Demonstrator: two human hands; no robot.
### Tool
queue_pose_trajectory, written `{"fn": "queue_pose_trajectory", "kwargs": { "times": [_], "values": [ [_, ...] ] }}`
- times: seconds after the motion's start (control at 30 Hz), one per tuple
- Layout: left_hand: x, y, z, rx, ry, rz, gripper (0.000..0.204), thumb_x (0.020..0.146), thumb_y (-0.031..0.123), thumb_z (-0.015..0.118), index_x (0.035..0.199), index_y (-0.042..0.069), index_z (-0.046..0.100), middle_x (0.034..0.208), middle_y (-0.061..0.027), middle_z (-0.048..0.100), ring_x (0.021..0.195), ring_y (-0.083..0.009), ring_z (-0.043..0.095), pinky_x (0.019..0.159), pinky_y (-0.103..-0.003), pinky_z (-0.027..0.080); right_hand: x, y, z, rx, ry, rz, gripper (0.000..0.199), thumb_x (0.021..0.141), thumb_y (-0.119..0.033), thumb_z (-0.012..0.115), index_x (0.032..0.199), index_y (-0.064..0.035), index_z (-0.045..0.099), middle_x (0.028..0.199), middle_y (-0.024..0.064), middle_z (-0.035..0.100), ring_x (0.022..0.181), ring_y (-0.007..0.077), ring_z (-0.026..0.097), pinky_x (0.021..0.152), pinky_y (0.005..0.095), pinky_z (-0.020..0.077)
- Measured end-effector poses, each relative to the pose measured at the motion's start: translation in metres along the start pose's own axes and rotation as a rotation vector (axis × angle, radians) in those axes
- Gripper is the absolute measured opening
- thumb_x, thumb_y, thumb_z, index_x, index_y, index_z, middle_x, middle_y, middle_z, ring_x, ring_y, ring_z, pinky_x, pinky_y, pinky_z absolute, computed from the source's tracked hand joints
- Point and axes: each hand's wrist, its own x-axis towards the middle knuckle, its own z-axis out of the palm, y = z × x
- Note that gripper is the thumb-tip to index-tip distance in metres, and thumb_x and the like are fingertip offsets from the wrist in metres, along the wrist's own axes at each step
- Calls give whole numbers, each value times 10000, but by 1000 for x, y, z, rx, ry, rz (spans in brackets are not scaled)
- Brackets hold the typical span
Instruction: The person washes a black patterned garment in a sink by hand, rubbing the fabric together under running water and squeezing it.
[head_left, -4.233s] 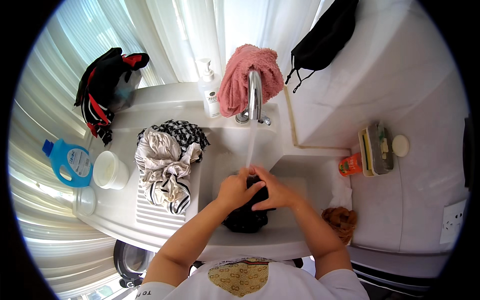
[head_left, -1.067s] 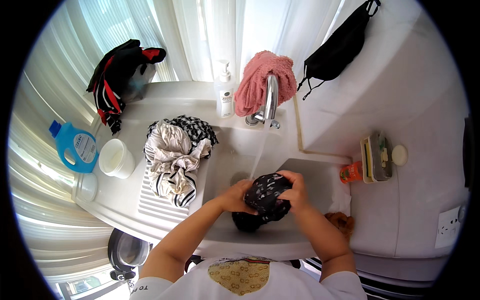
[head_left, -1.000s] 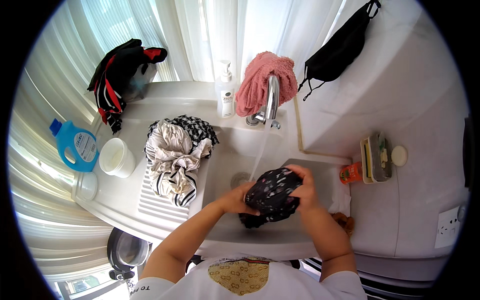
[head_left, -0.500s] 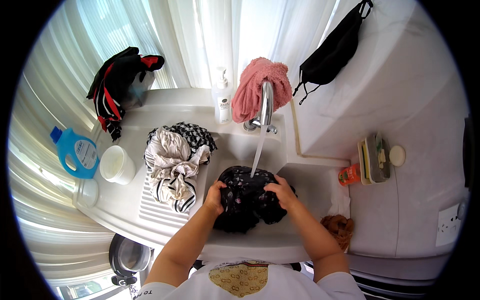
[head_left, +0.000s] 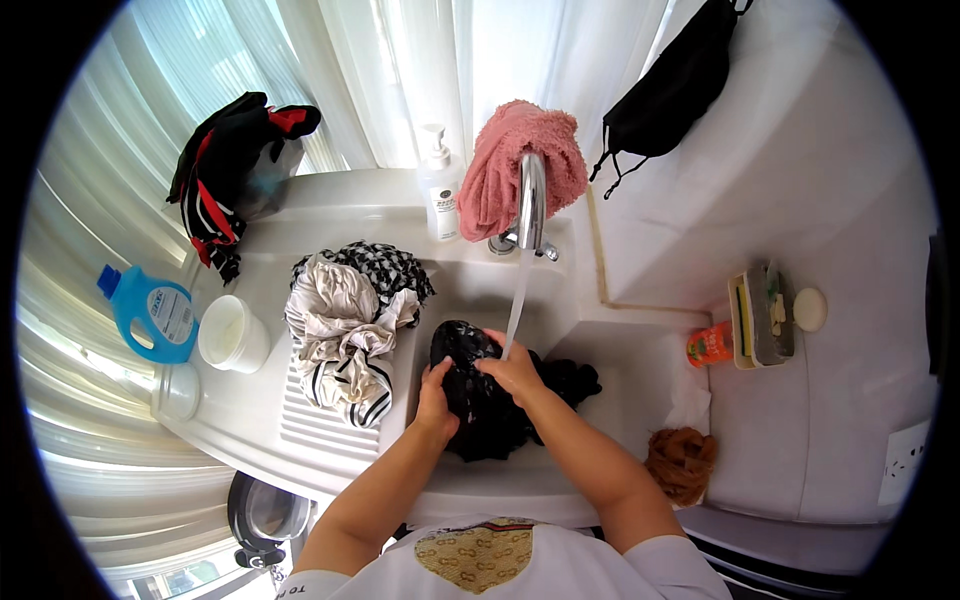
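1. At the far left a blue detergent jug (head_left: 150,312) stands upright on the white counter (head_left: 240,420), with a white cup (head_left: 232,335) just beside it and a small lidded white tub (head_left: 181,391) nearer the edge.
2. A black-and-red garment (head_left: 228,170) hangs at the back corner. A heap of cream, striped and checked clothes (head_left: 345,320) lies on the ribbed washboard (head_left: 320,430), touching the basin's left rim.
3. The left hand (head_left: 436,392) clutches the dark wet garment (head_left: 490,400), fingers curled tight into the cloth at its left side.
4. That garment sits bunched in the sink basin (head_left: 640,350), under the tap. Its long axis runs roughly left to right, and a loose tail points right toward the basin's open floor; no clear front or top can be told from the wad.
5. The right hand (head_left: 512,368) presses on top of the garment, fingers closed on the fabric, right where the water stream (head_left: 516,310) lands.
6. The tap (head_left: 530,205) carries a pink towel (head_left: 520,160); a white pump bottle (head_left: 440,195) stands just left of it.
7. Risks, as I judge them: water striking the knuckles may splash over the rim onto the heap of clothes; the garment's trailing right end could cover the drain and let the basin fill; the towel could slip off the tap into the water.
8. At the right an orange cup (head_left: 710,345), a tray of brushes (head_left: 762,315) and a round soap (head_left: 808,309) sit on the ledge, well apart from the hands.
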Motion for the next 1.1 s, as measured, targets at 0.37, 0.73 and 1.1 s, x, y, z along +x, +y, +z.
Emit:
{"fn": "queue_pose_trajectory", "kwargs": {
  "times": [0.37, 0.73, 1.1],
  "values": [
    [13, -9, 24, 23, -344, -431, 397, 859, 387, 531, 1028, 40, 624, 1023, -119, 658, 956, -284, 630, 871, -433, 503, -33, 5, -67, 267, 35, -82, 705, 755, -283, 719, 1362, -88, 420, 1334, 165, 388, 1257, 274, 354, 1039, 365, 333],
    [23, -45, 28, 29, 15, -196, 385, 920, 393, 451, 1088, 75, 588, 1058, -110, 636, 1014, -270, 604, 856, -389, 506, -43, 11, -5, -678, 316, -609, 348, 773, -301, 678, 922, -2, 577, 985, 206, 557, 956, 397, 517, 790, 446, 446],
    [29, -39, 11, 452, 57, -295, 477, 915, 442, 475, 1091, 7, 561, 966, -121, 627, 867, -231, 623, 761, -365, 517, -18, 0, -33, -379, -36, -14, 287, 790, -229, 622, 972, -8, 651, 894, 173, 660, 809, 338, 638, 719, 395, 496]
  ]
}}
